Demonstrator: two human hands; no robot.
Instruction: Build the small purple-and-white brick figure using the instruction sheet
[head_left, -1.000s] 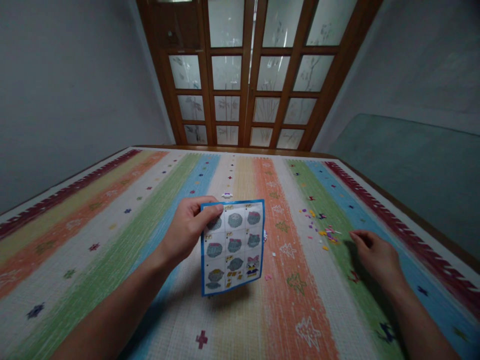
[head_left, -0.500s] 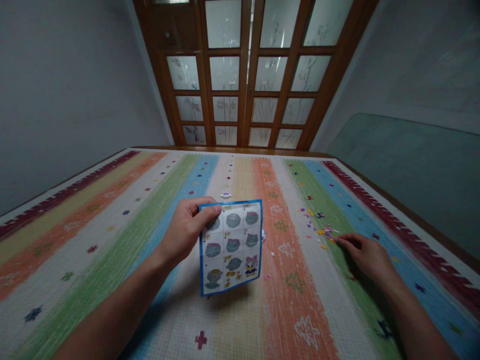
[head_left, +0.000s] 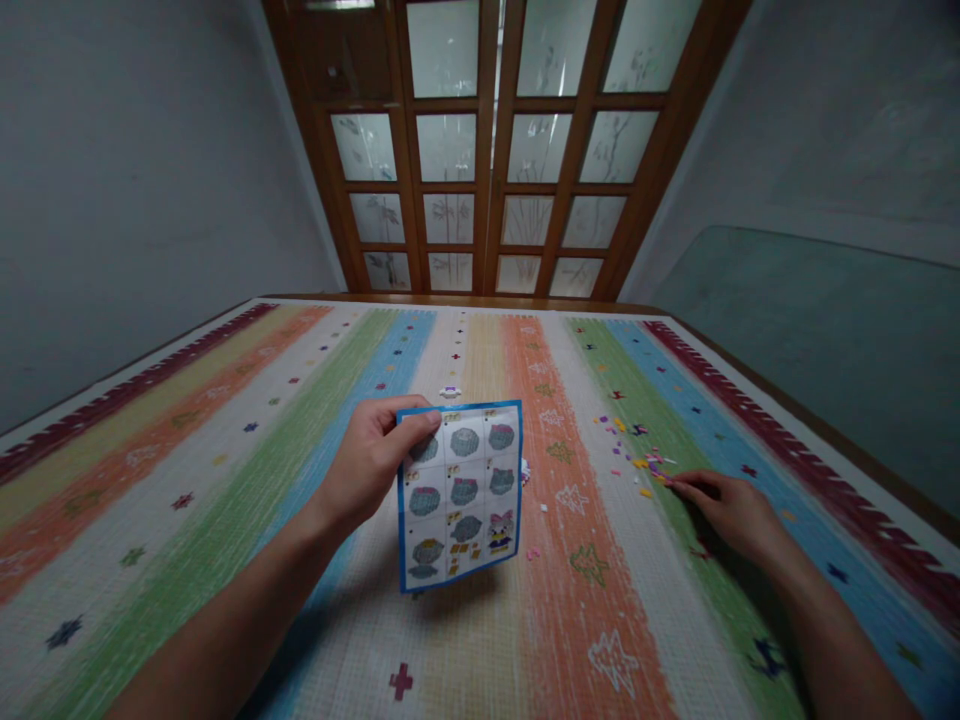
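My left hand (head_left: 376, 448) pinches the upper left corner of a blue-edged instruction sheet (head_left: 463, 497), thumb in front. The sheet stands tilted above the cloth, printed with grey brick-built steps and a finished pink-eared figure. On the right, my right hand (head_left: 724, 505) has its thumb and fingers together at the near edge of a scatter of small building bricks (head_left: 649, 464), purple, yellow, pink and white. Whether a brick is between those fingertips is too small to tell. Partly hidden behind the sheet's right edge is a white brick piece (head_left: 526, 472).
A striped tablecloth (head_left: 300, 400) covers the table. Beyond the sheet lies a small white and purple piece (head_left: 450, 392). A white brick (head_left: 544, 508) and pink pieces (head_left: 533, 554) lie right of the sheet. Wooden glazed doors (head_left: 491, 150) stand past the far edge.
The view has shifted very slightly. My right hand stays at the near edge of the bricks, and my left hand still holds the sheet in about the same place.
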